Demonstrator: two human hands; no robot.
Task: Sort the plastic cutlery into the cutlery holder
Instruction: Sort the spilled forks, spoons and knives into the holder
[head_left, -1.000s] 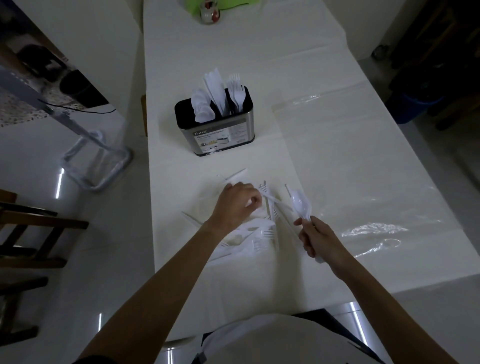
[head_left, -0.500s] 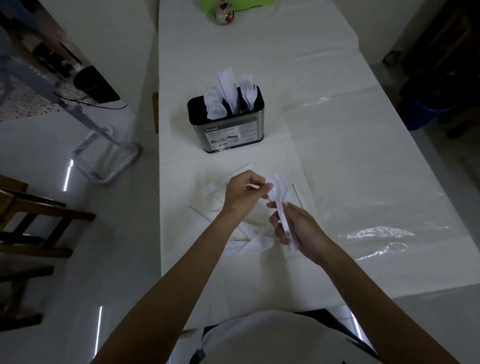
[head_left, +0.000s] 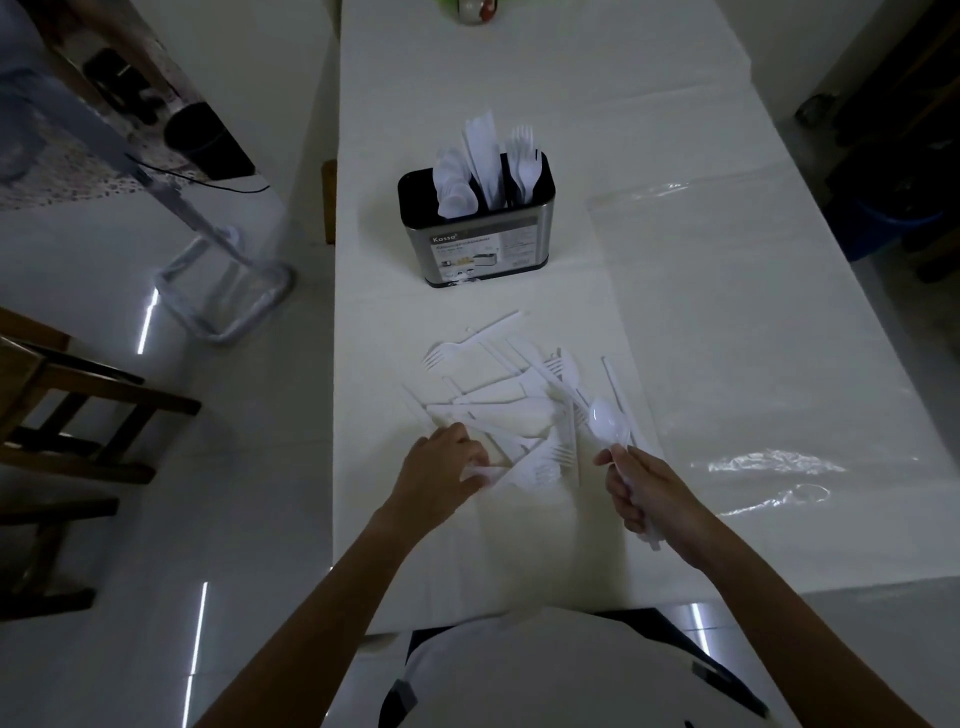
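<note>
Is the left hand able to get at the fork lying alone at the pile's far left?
Probably yes. The fork lies uncovered, nothing over it, just beyond the left hand. The right hand holds a spoon off to the side.

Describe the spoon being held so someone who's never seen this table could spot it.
On the white table, nearer the person than the steel cutlery holder, lies a loose pile of white cutlery. At its right edge the right hand grips a spoon; its rounded bowl sticks up out of the fist, unlike the flat-lying pieces.
</note>
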